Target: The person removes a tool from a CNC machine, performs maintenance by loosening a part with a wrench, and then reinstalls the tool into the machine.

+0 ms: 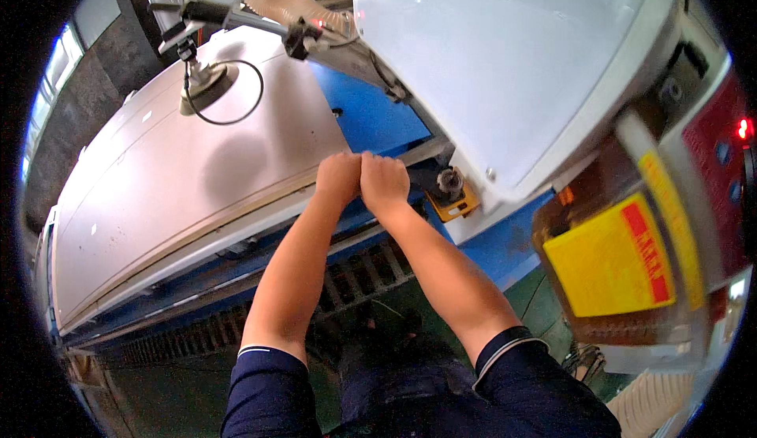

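Observation:
My left hand (pixel 338 178) and my right hand (pixel 385 182) are side by side with their thumbs touching. Each is closed, knuckles up and fingers curled out of sight, so whatever they grip is hidden. They are at the near right corner of a large pale flat panel (pixel 142 193), which lies on a blue machine bed. Just beyond my fingers is a blue machine surface (pixel 374 115). To the right of my right hand sits a dark round metal fitting (pixel 449 181) on a yellow bracket (pixel 460 208).
A suction cup (pixel 206 87) with a looped black cable hangs over the panel. A large white machine cover (pixel 505 59) rises at the right, near a yellow sign (pixel 611 257) with a red strip. Below the bed runs a slatted rail (pixel 347 280). A ribbed hose (pixel 650 402) lies lower right.

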Available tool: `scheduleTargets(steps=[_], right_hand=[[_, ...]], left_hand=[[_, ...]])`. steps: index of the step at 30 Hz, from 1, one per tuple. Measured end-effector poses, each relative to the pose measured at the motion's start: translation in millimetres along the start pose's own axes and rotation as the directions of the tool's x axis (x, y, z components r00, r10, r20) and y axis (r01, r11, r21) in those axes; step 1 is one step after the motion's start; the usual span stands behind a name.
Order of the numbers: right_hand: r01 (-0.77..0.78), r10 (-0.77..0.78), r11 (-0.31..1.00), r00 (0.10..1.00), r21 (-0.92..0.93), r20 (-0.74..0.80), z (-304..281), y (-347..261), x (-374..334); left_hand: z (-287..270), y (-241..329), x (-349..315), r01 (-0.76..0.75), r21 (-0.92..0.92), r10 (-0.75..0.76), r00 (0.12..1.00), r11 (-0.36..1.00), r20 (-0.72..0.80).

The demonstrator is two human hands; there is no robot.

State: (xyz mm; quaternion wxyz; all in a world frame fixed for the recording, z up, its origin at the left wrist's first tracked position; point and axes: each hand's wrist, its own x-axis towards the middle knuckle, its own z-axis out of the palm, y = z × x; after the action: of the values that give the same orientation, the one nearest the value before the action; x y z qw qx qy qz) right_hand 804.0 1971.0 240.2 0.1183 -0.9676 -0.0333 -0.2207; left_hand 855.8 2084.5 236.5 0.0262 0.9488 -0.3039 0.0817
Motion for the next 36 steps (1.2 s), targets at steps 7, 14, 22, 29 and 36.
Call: scheduleTargets(steps=[7, 14, 22, 29, 36], right_hand=[[0.223, -0.226, 0.974, 0.969, -0.042, -0.103, 1.9, -12.6, -58.4], [0.643, -0.644, 0.765, 0.762, -0.041, -0.074, -21.3, 52.0, -84.6], [0.582, -0.601, 0.798, 0.786, 0.155, 0.143, -78.5, 28.6, -104.2], [0.528, -0.568, 0.808, 0.816, 0.259, 0.107, -101.6, 38.1, -145.8], [0.294, -0.297, 0.955, 0.954, -0.049, -0.053, -117.6, 58.7, -191.6]], left_hand=[[40.9, 33.9, -86.2, 0.107, 0.068, -0.042, 0.785, 0.992, -0.618], [2.3, 123.9, -130.8, 0.309, -0.168, -0.34, 0.919, 0.936, -0.199], [-41.2, 140.4, -155.7, 0.353, -0.491, -0.367, 0.928, 0.796, 0.073], [-19.4, 130.7, -204.5, 0.181, -0.824, 0.032, 0.972, 0.537, 0.235], [83.9, 42.5, -434.8, 0.665, -0.737, 0.016, 0.744, -0.125, 0.668]])
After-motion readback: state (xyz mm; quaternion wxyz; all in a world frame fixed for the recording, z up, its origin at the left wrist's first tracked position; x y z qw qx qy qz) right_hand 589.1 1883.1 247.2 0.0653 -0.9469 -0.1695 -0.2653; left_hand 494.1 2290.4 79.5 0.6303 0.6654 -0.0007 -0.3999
